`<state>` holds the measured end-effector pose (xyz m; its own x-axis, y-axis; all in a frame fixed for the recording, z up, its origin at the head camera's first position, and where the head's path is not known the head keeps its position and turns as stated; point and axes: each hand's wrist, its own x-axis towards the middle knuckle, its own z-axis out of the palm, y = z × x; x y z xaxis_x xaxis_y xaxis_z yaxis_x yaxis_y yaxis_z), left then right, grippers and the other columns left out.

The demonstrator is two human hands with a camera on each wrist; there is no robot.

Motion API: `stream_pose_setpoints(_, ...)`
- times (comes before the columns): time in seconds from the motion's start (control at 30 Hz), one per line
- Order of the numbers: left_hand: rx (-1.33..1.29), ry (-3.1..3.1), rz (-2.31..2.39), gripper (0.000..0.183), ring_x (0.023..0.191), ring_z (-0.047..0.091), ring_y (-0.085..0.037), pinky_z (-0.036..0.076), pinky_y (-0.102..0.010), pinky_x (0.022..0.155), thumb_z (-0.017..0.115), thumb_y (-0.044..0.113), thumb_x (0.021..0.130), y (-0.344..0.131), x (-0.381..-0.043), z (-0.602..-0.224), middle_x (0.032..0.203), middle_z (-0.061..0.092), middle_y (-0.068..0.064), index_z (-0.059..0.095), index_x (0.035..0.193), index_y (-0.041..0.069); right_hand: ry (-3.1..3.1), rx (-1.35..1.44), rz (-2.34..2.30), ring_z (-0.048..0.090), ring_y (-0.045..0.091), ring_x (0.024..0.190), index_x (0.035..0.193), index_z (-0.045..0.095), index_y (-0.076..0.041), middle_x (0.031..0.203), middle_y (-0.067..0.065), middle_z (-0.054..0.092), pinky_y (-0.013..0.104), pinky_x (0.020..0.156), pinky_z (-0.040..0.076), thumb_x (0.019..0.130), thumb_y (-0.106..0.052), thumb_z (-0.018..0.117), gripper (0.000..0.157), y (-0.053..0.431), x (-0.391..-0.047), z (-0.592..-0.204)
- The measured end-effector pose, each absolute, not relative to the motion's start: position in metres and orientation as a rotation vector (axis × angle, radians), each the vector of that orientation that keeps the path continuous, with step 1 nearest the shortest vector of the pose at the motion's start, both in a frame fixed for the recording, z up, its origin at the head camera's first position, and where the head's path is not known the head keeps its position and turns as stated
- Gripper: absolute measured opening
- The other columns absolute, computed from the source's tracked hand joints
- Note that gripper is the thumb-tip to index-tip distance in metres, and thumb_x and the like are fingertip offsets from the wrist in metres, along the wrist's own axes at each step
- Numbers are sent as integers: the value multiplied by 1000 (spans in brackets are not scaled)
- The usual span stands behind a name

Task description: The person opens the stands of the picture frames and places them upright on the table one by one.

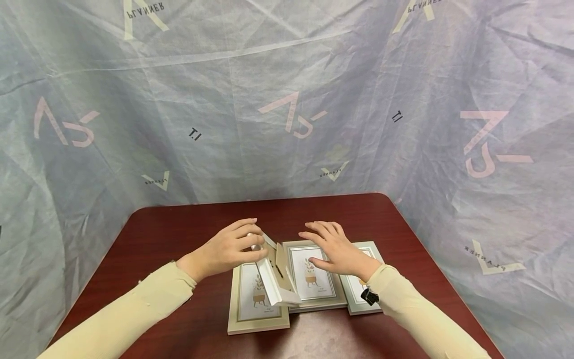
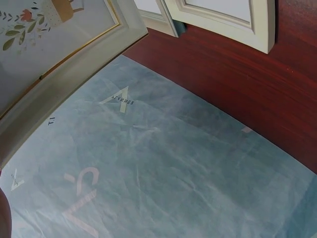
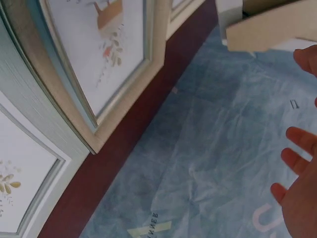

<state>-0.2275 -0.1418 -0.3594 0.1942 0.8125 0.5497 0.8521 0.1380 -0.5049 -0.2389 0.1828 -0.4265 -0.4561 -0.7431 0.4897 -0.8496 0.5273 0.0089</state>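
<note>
Left hand point(image 1: 230, 249) grips a tilted picture frame point(image 1: 270, 285) over the left frame point(image 1: 255, 306); right hand point(image 1: 334, 249), fingers apart and holding nothing, hovers over the middle frame point(image 1: 316, 286). Those two and the right frame point(image 1: 353, 288) lie face-up on the table point(image 1: 179, 229); the gripped one seems yet to be placed.

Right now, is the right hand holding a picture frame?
No, the right hand is empty above the table, while the left hand grips the tilted frame.
</note>
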Motion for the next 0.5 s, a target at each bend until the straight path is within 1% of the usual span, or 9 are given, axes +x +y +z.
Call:
stream_pose_setpoints(0.13, -1656, -1593, -63, 20, 98, 61, -25, 47, -47, 97, 59, 0, 91, -140, -227, -359, 97, 62, -2, 68, 99, 15, -2298, 1370, 308, 43, 31, 129, 141, 48, -13, 142, 13, 47, 52, 99, 32, 85, -30, 75, 65, 176, -239, -431)
stream_pose_setpoints(0.23, -1659, -1586, -65, 20, 98, 62, -25, 47, -47, 97, 55, 1, 94, -138, -226, -358, 97, 63, -2, 68, 99, 15, -2280, 1402, 288, 42, 30, 129, 141, 47, -13, 143, 12, 46, 52, 99, 32, 84, -30, 75, 66, 171, -240, -435)
stream_pose_setpoints(0.5, -1661, -1552, -71, 21, 99, 63, -26, 47, -48, 97, 53, 0, 96, -133, -224, -356, 97, 63, -2, 68, 99, 15, -2285, 1465, 284, 42, 30, 130, 139, 48, -14, 143, 11, 45, 50, 101, 32, 86, -29, 74, 61, 158, -238, -438)
